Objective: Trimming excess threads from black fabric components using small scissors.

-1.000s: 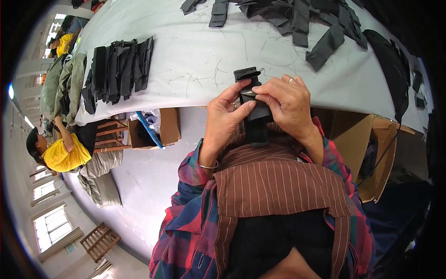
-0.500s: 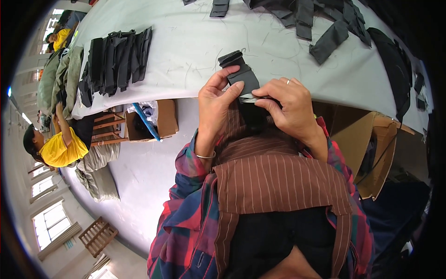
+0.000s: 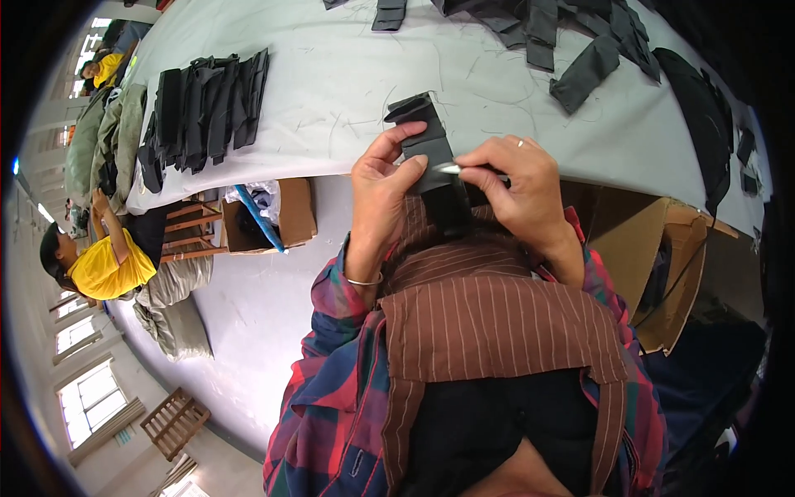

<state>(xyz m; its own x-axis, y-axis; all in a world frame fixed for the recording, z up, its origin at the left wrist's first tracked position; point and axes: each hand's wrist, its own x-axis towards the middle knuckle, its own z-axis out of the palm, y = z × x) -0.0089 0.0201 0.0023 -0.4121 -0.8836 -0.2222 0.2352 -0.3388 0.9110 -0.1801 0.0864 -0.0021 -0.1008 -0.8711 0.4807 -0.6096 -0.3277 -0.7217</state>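
Note:
My left hand (image 3: 385,178) is closed on a folded black fabric strip (image 3: 432,149), thumb on top and fingers behind it. The strip's upper end is folded over near the table's front edge, and its lower end hangs down in front of my apron. In my right hand (image 3: 517,182) is a small pair of what look like thread snips (image 3: 448,169), the pale pointed tip showing between thumb and forefinger. That tip lies at the right edge of the strip, close to my left thumb. The rest of the tool is mostly hidden in my fingers.
Loose thread ends lie on the pale cloth-covered table (image 3: 331,91). A row of black strips (image 3: 207,112) lies at left, with more scattered black pieces (image 3: 585,74) at far right. Cardboard boxes (image 3: 296,211) stand below the table. A person in yellow (image 3: 112,265) works at left.
The strip has straightened and its lower part now hangs lower and more in view. My right hand has shifted slightly, and the tool's pale tip shows more plainly beside the strip.

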